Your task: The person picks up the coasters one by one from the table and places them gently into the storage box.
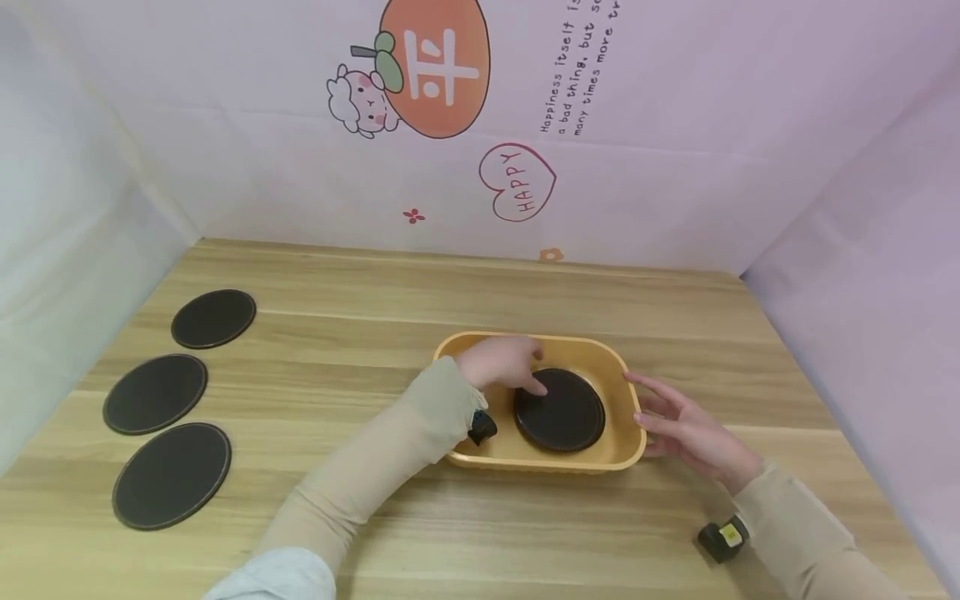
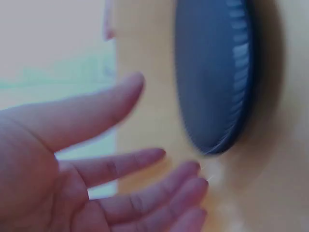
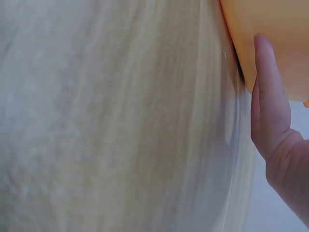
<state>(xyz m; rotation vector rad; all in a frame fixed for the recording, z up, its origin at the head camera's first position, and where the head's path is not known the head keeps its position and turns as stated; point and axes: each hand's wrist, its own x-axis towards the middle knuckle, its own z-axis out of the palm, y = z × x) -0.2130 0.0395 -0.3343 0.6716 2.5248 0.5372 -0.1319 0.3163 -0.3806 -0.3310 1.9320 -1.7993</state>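
Note:
A yellow rectangular plastic basin sits on the wooden table. Inside it lies a black round coaster with a ridged edge; whether others lie beneath it I cannot tell. My left hand reaches over the basin's left part, thumb near the coaster's upper left. In the left wrist view its fingers and thumb are spread apart, holding nothing, with a gap to the coaster. My right hand rests fairly straight fingers against the basin's right end. The right wrist view shows that hand beside the basin's outer wall.
Towards the table's left side lie three black round coasters: a far one, a middle one and a near one. Printed white cloth stands behind the table and at both sides. Each wrist wears a small black camera.

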